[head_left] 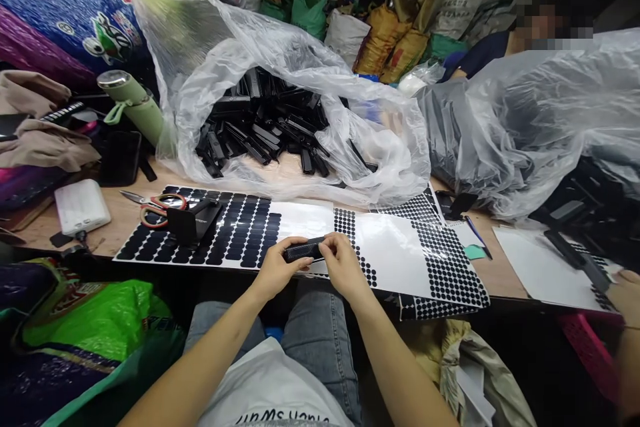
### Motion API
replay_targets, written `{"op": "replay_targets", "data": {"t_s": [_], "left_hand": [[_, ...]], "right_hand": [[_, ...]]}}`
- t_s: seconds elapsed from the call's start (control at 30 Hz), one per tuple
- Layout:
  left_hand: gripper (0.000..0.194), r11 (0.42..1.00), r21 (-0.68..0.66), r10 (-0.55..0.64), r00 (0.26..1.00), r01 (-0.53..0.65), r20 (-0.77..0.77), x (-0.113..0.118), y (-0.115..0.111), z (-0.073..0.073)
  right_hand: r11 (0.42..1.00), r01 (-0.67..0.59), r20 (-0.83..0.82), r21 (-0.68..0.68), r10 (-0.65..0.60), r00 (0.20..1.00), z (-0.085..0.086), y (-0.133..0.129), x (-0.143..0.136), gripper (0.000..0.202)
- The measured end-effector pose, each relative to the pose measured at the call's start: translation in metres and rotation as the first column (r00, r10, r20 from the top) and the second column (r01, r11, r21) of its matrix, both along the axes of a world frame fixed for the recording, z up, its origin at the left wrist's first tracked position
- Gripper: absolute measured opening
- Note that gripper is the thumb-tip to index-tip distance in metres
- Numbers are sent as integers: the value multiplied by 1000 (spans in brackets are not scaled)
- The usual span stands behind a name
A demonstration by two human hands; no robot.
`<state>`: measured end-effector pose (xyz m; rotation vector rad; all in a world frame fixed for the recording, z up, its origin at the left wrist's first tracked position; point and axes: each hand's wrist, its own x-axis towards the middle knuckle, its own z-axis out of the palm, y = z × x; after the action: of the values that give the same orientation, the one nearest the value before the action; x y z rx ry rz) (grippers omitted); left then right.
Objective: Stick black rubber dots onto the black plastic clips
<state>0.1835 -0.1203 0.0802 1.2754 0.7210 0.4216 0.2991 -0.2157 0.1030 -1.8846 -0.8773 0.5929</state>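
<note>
Between both hands is a small black oblong part (304,250), held level above the front edge of the table. My left hand (277,267) is closed round its left end. The fingers of my right hand (341,259) pinch its right end. Beneath and beside the hands lie a sheet of dark oblong stickers (243,227) and a sheet of small round black stickers (445,260), both with bare white areas. A black folded piece (193,223) stands on the left sheet, by orange-handled scissors (163,205).
A clear plastic bag (295,47) full of black parts (265,127) lies open behind the sheets. At left are a white power bank (81,205), a phone (120,159) and a green bottle (133,107). Another person's hand (625,293) is at far right.
</note>
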Motion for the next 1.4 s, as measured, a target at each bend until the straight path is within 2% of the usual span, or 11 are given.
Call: {"op": "replay_targets", "data": {"t_s": [0.33,0.47,0.53,0.6,0.67,0.77,0.87,0.97,1.1,1.3,1.4], "left_hand": [[45,999,42,27,999,-28,32,-8,-3,-1],[43,998,50,32,999,-33,21,-17,4,-4],[42,999,31,15,1000,-15,-16,-23,11,-9],[42,1000,5,0,998,0,-56,-29,19,-17],[42,1000,-4,4,997,-4,-74,-34,26,-26],[41,1000,11,18,997,-17,-71,-38,33,-37],[40,999,41,16,998,-13,-68,-39,35,-43],[40,998,64,9,998,-4,-65,-39,37,-46],[41,999,43,5,998,-2,-58,-40,38,-50],[37,995,100,19,999,-14,-51,-41,37,-50],[36,994,105,28,999,-23,-46,-41,36,-49]], "right_hand": [[999,38,65,-16,-37,997,5,4,-15,13],[999,10,179,-38,-3,984,1,11,-21,10],[998,21,253,-63,-4,967,-6,28,-20,6],[988,27,274,-150,16,961,-17,57,-18,15],[954,-5,237,-301,80,968,-29,93,-17,23],[905,4,203,-425,91,975,-44,143,-19,30],[868,47,202,-494,62,977,-55,168,-23,27],[851,66,212,-522,55,976,-60,170,-23,24],[867,62,218,-495,55,974,-58,161,-20,19],[867,162,229,-470,-58,972,-56,162,-32,27],[904,113,178,-413,-42,983,-50,164,-35,18]]}}
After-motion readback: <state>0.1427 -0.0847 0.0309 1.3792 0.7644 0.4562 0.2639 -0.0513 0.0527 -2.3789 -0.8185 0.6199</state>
